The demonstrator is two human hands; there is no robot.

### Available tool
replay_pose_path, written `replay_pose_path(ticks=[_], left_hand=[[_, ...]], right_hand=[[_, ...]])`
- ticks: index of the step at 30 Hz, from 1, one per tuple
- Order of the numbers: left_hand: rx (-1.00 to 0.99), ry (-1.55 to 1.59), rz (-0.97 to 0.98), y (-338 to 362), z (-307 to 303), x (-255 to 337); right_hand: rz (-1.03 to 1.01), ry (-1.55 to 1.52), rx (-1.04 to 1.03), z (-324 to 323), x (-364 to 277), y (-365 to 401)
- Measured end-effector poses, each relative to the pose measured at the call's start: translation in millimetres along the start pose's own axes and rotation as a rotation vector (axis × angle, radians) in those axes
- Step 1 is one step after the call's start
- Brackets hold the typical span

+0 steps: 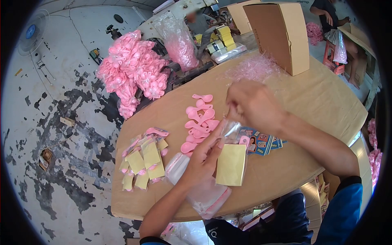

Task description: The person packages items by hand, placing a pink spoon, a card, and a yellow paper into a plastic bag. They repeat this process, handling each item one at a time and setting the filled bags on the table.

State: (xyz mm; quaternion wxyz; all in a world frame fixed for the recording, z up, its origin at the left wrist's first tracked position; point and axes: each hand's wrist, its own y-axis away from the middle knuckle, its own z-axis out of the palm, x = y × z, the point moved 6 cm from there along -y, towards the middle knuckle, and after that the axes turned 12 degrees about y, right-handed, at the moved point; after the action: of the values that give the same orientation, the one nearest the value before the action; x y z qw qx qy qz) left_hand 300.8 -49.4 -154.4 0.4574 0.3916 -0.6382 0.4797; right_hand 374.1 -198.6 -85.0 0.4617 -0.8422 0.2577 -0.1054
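My left hand (204,159) is closed on a small clear plastic bag (232,129). Inside the bag are a plain yellow card (231,165) and a pink spoon (244,141). At the bag's upper end, my right hand (256,103) is pinched on the flap, slightly blurred. Loose pink measuring spoons (200,122) lie beyond my left hand. Under my left wrist rest flat clear bags (208,199). Printed blue cards (263,143) are fanned out behind the held bag. To the left is a heap of filled bags (143,159) with yellow cards and pink spoons.
Crinkled clear strips (256,67) lie on the brown-covered table (322,98) near an upright cardboard box (279,36). Behind the left edge are bagged pink spoons (134,69) and a filled clear sack (181,49). Another person (332,24) sits at far right.
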Motion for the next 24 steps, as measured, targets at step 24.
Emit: replay_pose_path(ticks=[24], left_hand=[[0.015,0.09,-0.019,1.6,-3.5,7.9]], right_hand=[[0.076,-0.243,-0.108,13.2,-2.1,1.7]])
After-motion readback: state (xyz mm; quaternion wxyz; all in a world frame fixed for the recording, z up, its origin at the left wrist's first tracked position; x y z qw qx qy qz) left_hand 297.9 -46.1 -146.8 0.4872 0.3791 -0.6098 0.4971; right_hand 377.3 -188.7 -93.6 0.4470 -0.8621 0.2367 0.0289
